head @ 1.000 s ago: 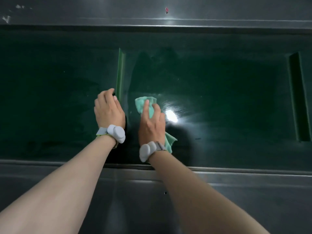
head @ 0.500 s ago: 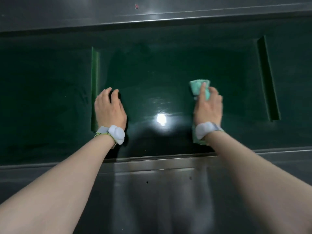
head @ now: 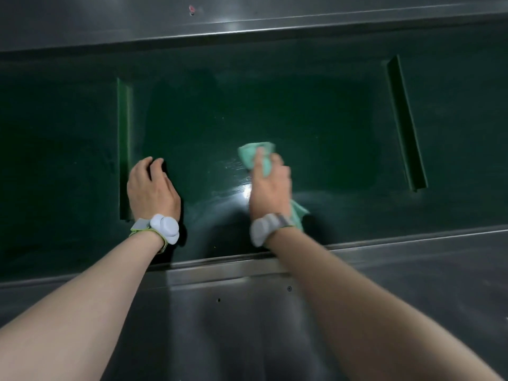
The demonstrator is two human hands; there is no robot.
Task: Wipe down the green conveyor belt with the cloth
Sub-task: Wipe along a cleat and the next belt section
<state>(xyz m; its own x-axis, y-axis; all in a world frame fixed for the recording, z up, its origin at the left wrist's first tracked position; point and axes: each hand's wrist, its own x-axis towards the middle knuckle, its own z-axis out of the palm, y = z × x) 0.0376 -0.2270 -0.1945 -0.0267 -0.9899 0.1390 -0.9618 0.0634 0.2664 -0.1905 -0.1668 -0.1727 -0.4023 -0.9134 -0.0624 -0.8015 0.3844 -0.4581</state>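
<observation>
Steel frame [head: 247, 339] runs along the near side of the belt [head: 302, 111], a second steel rail [head: 247, 15] along the far side, with a small red mark [head: 191, 8] on it. Two raised green cleats cross the belt: left cleat [head: 124, 149] just left of the left hand [head: 152, 189], touching or nearly so at the little-finger side; right cleat [head: 406, 125] well right of the right hand [head: 270, 185], tilted in view. Nothing lies on the belt between the hands; only a bright glare spot [head: 246, 191] just left of the right hand's thumb side.

Belt is dark green, long axis left to right across the view, shiny and streaked near the glare.

Cloth [head: 254, 155] is light green, bunched, lying on the belt under the right hand. One end sticks out past the fingertips on the far side, the other end pokes out by the wrist on the right. Long axis runs roughly away from the person, slightly slanted.

Right hand presses the cloth flat to the belt, fingers [head: 258, 160] extended over it, blurred. Left hand rests palm down on the bare belt, fingers loosely bent, holding nothing. Both wrists carry white bands: left band [head: 162, 228], right band [head: 268, 228].
</observation>
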